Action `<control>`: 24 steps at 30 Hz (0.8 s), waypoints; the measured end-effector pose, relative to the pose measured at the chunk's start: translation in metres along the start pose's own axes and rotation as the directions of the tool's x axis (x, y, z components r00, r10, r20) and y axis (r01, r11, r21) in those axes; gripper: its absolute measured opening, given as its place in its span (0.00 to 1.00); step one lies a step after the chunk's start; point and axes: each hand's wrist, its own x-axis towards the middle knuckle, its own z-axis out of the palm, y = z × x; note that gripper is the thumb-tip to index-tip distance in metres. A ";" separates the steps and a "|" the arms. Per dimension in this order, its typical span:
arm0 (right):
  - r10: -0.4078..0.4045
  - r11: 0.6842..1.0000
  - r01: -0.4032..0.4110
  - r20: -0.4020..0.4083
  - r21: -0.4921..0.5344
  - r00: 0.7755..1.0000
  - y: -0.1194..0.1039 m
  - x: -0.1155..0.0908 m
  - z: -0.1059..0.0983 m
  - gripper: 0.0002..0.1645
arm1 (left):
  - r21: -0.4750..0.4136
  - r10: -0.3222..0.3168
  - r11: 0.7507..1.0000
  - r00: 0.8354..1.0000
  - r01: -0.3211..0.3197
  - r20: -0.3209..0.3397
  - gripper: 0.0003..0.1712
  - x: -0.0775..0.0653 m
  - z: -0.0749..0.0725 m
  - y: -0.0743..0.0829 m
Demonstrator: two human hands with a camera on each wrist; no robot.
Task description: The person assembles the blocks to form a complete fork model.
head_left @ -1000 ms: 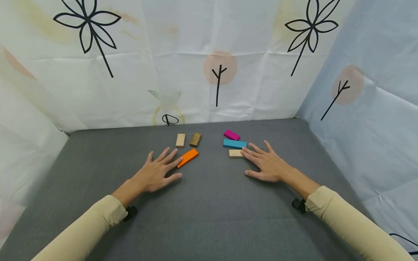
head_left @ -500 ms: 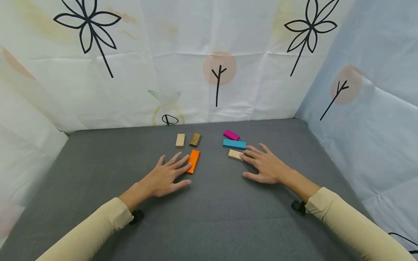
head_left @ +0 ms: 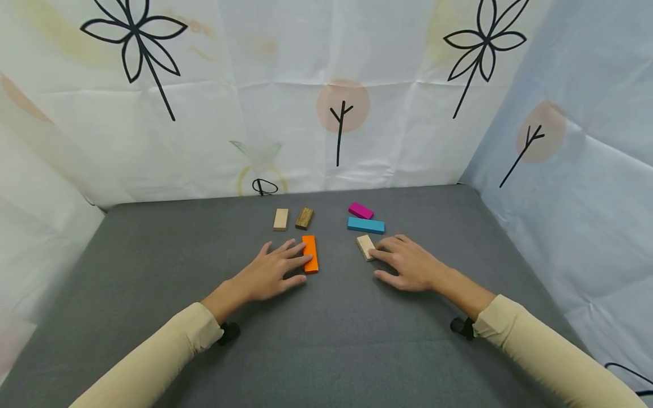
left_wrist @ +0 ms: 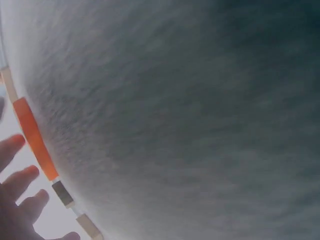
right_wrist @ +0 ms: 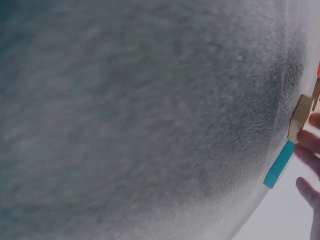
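In the head view my left hand [head_left: 267, 272] lies with spread fingers, its fingertips on the orange block [head_left: 310, 255], which points away from me. The left wrist view shows the same orange block [left_wrist: 35, 137] beyond those fingers. My right hand [head_left: 410, 263] touches a short pale wooden block [head_left: 365, 247] with its index fingertip, fingers relaxed. This block sits slanted. Behind it are a long blue block [head_left: 365, 225] and a magenta block [head_left: 361, 210]. Past the left hand stand another pale wooden block [head_left: 280, 219] and a dark brown block [head_left: 304, 218].
All the blocks lie on a grey cloth-covered table [head_left: 326, 351]. A white printed curtain [head_left: 403, 136] rises along its back edge, with another fabric wall [head_left: 586, 226] on the right. A black cable [head_left: 630, 371] shows at the lower right.
The left hand has slid right, turning the orange block from diagonal to nearly straight away from me. The right hand has drawn back slightly, rotating the near pale block away from the blue one.
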 end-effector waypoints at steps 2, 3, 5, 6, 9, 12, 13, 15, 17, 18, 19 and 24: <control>-0.024 1.000 0.025 -0.036 0.008 0.999 0.003 0.004 0.000 0.26 | 0.011 -0.008 1.000 1.000 0.008 -0.020 0.33 0.005 -0.003 -0.001; -0.031 0.999 0.032 -0.048 0.007 0.998 0.005 0.005 0.000 0.26 | 0.015 -0.017 1.000 1.000 0.017 -0.022 0.34 0.008 -0.004 -0.002; -0.025 1.000 0.025 -0.051 0.013 0.998 0.009 0.009 0.000 0.28 | 0.024 -0.034 0.999 0.999 0.034 -0.017 0.34 0.012 -0.008 -0.003; -0.012 1.000 0.012 -0.040 0.017 0.999 0.010 0.011 0.000 0.29 | 0.024 -0.041 0.999 0.999 0.041 -0.011 0.35 0.014 -0.009 -0.003; 0.025 0.998 -0.026 0.021 0.050 0.999 0.013 0.015 -0.001 0.30 | 0.017 -0.056 0.998 0.998 0.055 0.025 0.35 0.017 -0.011 -0.005; 0.049 0.995 -0.055 0.069 0.089 0.996 0.014 0.016 -0.001 0.29 | -0.002 -0.065 0.998 0.996 0.066 0.063 0.35 0.019 -0.011 -0.006; 0.053 0.993 -0.060 0.077 0.098 0.996 0.014 0.017 -0.001 0.29 | -0.009 -0.068 0.998 0.995 0.069 0.071 0.35 0.020 -0.012 -0.006; 0.057 0.992 -0.066 0.083 0.107 0.995 0.014 0.016 0.001 0.29 | -0.018 -0.074 0.997 0.994 0.076 0.081 0.35 0.021 -0.012 -0.006; 0.056 0.992 -0.064 0.075 0.111 0.996 0.014 0.016 0.002 0.28 | -0.022 -0.074 0.997 0.994 0.076 0.081 0.35 0.022 -0.012 -0.006; 0.054 0.991 -0.061 0.068 0.115 0.996 0.014 0.016 0.002 0.28 | -0.027 -0.075 0.997 0.994 0.078 0.081 0.35 0.023 -0.012 -0.007; 0.050 0.992 -0.057 0.059 0.115 0.997 0.015 0.015 0.003 0.28 | -0.031 -0.076 0.996 0.994 0.079 0.081 0.35 0.024 -0.012 -0.007; 0.022 0.993 -0.023 0.015 0.118 1.000 0.014 0.014 0.006 0.27 | -0.044 -0.071 0.996 0.995 0.075 0.072 0.35 0.028 -0.010 -0.008</control>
